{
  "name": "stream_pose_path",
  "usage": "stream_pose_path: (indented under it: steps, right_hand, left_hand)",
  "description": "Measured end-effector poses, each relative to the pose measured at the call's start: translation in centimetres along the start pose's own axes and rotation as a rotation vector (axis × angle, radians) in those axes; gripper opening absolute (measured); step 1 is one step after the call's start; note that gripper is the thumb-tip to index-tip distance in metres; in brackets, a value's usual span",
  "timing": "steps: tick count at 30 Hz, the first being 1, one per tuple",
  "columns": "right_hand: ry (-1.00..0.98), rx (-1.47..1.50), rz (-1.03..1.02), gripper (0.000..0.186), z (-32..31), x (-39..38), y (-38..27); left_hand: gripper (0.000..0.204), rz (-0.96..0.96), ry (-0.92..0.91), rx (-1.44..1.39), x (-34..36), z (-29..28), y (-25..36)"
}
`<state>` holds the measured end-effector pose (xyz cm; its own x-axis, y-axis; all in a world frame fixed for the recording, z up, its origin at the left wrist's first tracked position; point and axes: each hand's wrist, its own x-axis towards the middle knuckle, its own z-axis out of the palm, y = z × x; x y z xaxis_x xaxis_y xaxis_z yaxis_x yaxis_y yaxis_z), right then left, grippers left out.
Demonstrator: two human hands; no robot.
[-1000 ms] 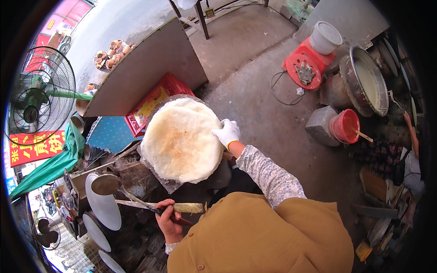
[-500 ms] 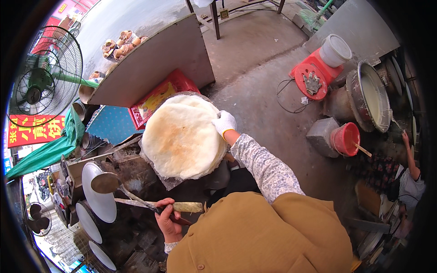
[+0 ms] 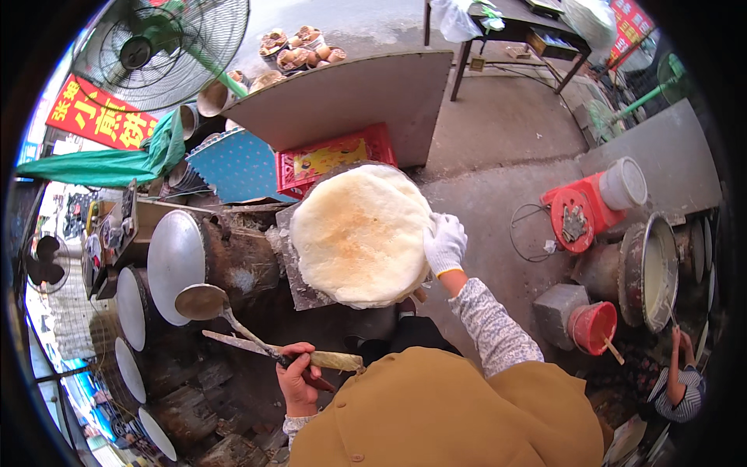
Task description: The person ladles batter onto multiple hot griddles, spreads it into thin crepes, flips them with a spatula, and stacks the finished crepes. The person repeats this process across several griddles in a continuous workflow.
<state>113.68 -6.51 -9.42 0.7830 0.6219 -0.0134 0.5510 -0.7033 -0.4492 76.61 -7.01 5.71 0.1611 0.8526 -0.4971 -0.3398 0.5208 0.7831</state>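
Observation:
A stack of wide, round pancakes [image 3: 358,233], pale with a browned patch on top, lies on a board [image 3: 305,289] in front of me. My right hand [image 3: 446,243], in a white knit glove, closes on the stack's right edge; its fingertips are partly hidden there. My bare left hand [image 3: 299,379] is wrapped round a metal ladle [image 3: 201,302] and a long flat-bladed tool [image 3: 336,360] with a pale, wrapped-looking handle. Both tools point left, the ladle's bowl away from the pancakes.
Round metal griddle lids [image 3: 176,266] line the left side. Behind the stack are a red crate [image 3: 377,144] and an upright panel [image 3: 342,101]. To the right stand a red bucket [image 3: 589,331], a batter basin [image 3: 661,272] and a red stool [image 3: 570,233]. Another person [image 3: 678,393] works at far right.
My view has swung left, so the surroundings appear shifted right. My right hand stays at the pancakes' edge, and my left keeps the ladle and flat-bladed tool.

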Motion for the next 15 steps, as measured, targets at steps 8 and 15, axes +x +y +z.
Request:
stream_pose_path:
  steps: [8, 15]
  right_hand:
    - [-0.135, -0.187, -0.611, 0.016, 0.0, -8.3, -4.8]
    - [-1.528, 0.391, -1.006, 0.047, -7.0, -24.1, -26.2]
  left_hand:
    - [0.013, 0.156, 0.218, -0.21, -4.8, -7.5, 1.1]
    - [0.012, 0.253, 0.439, -0.215, -11.5, -16.1, 0.0]
